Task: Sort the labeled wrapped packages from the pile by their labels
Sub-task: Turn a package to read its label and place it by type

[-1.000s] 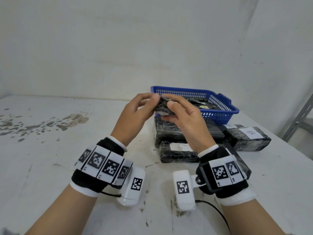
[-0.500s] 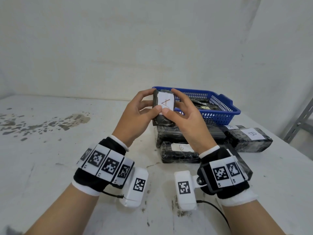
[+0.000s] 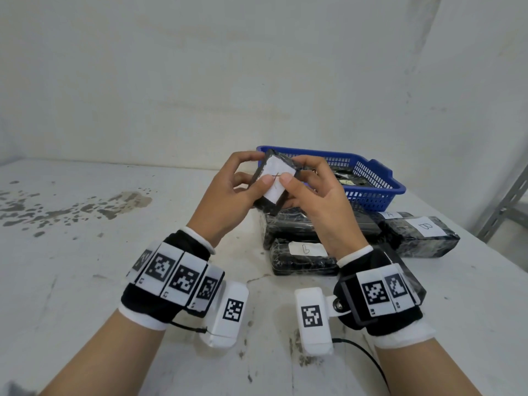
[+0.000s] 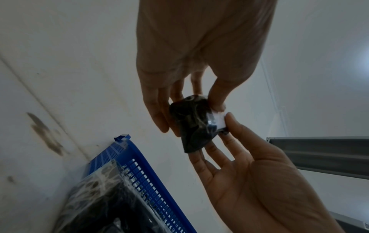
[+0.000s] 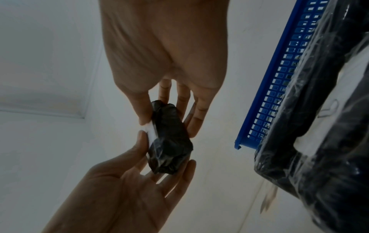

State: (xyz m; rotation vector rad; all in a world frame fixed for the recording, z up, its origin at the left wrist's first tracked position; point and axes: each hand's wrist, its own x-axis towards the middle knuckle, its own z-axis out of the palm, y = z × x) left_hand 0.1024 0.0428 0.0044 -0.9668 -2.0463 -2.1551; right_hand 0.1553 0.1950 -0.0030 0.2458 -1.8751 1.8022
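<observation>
While gripped, package [image 3: 275, 182] newly tilted

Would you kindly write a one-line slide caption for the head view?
Both hands, left and right, hold a small black wrapped package label-up before the blue basket.

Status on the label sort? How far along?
Early. Done: a few black wrapped packages lie beside the blue plastic basket, one labelled B. In hand: left hand and right hand pinch a small black package, label up. Left: packages in the basket.
</observation>
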